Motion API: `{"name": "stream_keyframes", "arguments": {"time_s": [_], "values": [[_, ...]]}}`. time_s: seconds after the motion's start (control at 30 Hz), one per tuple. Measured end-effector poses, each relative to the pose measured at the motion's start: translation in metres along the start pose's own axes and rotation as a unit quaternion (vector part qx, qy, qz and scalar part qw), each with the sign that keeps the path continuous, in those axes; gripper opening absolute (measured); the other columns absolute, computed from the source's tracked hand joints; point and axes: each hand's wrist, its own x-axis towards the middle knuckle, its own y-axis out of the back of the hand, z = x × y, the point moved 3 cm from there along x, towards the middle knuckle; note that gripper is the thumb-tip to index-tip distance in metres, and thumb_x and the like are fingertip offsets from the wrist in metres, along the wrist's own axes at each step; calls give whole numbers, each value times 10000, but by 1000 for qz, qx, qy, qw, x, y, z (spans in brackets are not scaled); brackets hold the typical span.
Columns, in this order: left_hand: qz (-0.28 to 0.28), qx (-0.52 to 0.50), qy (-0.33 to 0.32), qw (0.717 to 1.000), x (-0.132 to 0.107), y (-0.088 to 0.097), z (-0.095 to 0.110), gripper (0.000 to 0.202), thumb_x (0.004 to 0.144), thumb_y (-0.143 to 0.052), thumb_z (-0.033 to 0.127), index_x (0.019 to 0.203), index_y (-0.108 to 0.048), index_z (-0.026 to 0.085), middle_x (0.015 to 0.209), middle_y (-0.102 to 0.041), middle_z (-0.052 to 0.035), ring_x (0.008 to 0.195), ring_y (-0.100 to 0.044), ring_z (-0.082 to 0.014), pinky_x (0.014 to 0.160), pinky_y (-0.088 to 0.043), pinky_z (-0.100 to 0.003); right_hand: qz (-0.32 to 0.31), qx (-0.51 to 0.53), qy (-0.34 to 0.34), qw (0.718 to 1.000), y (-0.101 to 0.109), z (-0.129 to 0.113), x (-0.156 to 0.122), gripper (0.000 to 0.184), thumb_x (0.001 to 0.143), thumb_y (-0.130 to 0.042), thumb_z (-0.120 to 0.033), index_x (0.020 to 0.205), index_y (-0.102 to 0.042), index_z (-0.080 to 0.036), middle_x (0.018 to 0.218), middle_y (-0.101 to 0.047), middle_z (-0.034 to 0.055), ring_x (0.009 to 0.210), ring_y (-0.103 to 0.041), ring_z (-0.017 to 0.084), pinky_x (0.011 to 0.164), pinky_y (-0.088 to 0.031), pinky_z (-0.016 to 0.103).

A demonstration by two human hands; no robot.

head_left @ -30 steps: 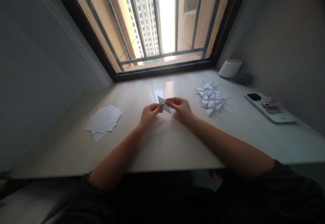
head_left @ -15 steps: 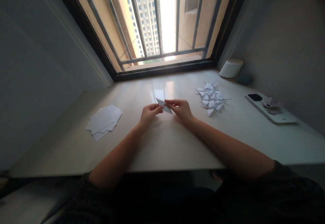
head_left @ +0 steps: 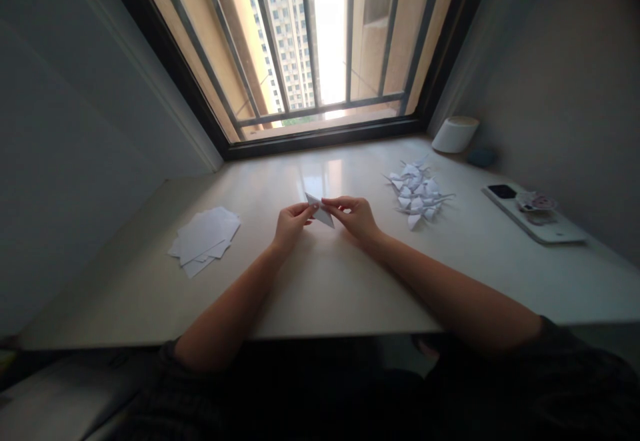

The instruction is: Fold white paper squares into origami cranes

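A small folded piece of white paper, diamond-like with pointed ends, is held up between both hands over the middle of the white table. My left hand pinches its left side between thumb and fingers. From the right, my right hand pinches the upper part with thumb and forefinger. The fingers cover some of the folds. To the left lies a loose stack of white paper sheets. Right of my right hand sits a heap of folded white paper pieces with pointed tips.
At the right, a phone in a light case lies near the wall, with a round grip on its back. A white cylindrical object and a small dark item stand at the back right corner. A barred window rises behind the table.
The folded paper has shifted slightly left and turned a little, its lower tip pointing more downward. Both hands still pinch it and have moved slightly left.
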Motion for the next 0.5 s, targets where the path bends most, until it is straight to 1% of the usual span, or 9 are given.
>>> {"name": "stream_keyframes", "arguments": {"time_s": [0.13, 0.23, 0.33, 0.5], "values": [[-2, 6, -17, 1000, 0, 0, 0, 387, 659, -751, 522, 826, -768, 173, 746, -714, -55, 688, -599, -148, 666, -449, -269, -3, 45, -37, 998, -2, 5, 1, 264, 730, -724, -414, 888, -768, -207, 878, -761, 72, 788, -684, 220, 688, -504, 327], [-5, 9, -32, 999, 1, 0, -1, 371, 654, -759, 506, 812, -771, 170, 709, -706, -49, 657, -582, -144, 646, -437, -270, -6, 74, -60, 995, -3, 10, 2, 271, 703, -747, -408, 874, -762, -197, 875, -760, 78, 795, -692, 228, 713, -517, 339], [-6, 19, -47, 999, 2, 0, 0, 355, 654, -762, 493, 797, -774, 168, 713, -711, -50, 644, -574, -143, 637, -428, -271, -10, 100, -73, 992, -3, 13, 3, 283, 668, -777, -399, 858, -755, -191, 857, -759, 79, 788, -693, 228, 732, -520, 345], [-9, 37, -64, 997, 2, -1, 2, 345, 654, -760, 492, 762, -774, 164, 694, -704, -42, 627, -560, -139, 623, -415, -269, -26, 121, -78, 989, -3, 12, 2, 322, 657, -783, -429, 873, -734, -194, 790, -747, 63, 708, -680, 210, 690, -521, 340]]}}
